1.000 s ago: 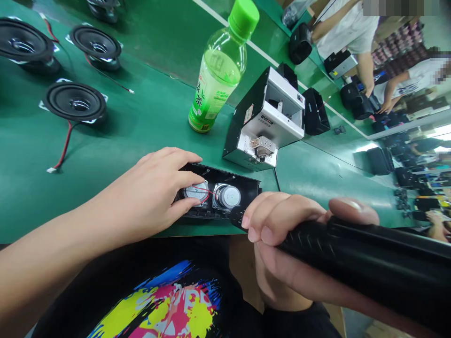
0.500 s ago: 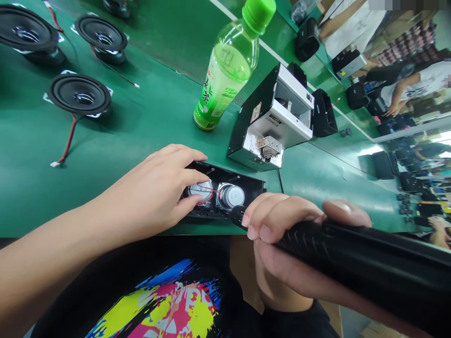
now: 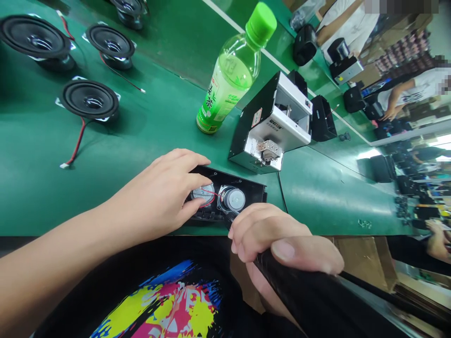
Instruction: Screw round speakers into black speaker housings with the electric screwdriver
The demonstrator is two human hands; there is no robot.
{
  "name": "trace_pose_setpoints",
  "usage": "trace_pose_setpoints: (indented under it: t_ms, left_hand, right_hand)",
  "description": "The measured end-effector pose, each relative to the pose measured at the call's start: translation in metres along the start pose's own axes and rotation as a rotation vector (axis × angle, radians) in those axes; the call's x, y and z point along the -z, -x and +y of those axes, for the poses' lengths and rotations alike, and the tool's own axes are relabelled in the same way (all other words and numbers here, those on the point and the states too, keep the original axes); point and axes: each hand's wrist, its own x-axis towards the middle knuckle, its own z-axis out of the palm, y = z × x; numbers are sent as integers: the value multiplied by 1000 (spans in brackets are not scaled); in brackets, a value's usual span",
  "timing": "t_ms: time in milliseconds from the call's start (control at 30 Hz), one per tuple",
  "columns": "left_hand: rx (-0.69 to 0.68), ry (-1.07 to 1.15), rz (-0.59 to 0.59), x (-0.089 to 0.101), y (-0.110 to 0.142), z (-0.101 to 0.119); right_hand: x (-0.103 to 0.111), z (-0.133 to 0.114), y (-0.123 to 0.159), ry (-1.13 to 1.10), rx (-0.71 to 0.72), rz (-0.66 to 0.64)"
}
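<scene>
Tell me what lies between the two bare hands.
Between left hand and right hand, the head view shows a black plastic housing with two round silver speaker backs and thin red wire.

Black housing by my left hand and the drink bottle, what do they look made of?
Housing: probably moulded plastic, black with a slight sheen; its near side looks ribbed.

Bottle: likely clear, glossy plastic; it shows highlights and is see-through above its label.

Glossy green tabletop (image 3: pixel 141 126), matt black speaker cones (image 3: pixel 89 98)

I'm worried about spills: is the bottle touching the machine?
Apart: the head view shows a strip of green tabletop between the bottle and the machine.
</scene>
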Motion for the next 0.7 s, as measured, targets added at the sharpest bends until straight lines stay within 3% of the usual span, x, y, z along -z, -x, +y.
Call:
trace_pose_setpoints:
  t_ms: [133, 300, 500, 600, 700]
  left_hand:
    - [-4, 2, 2, 0, 1, 1]
    - [-65, -8, -30, 4, 5, -5]
    - [-78, -102, -143, 9, 6, -18]
    - [-108, -178, -160, 8, 3, -21]
    - [-134, -219, -153, 8, -3, -23]
  right_hand:
    - [-8, 16, -12, -10, 107, -7]
    - [-15, 33, -18, -122, 329, 101]
    - [-24, 47, -12, -157, 366, 155]
    - [-35, 51, -8, -166, 377, 257]
    - [-34, 38, -8, -144, 206, 275]
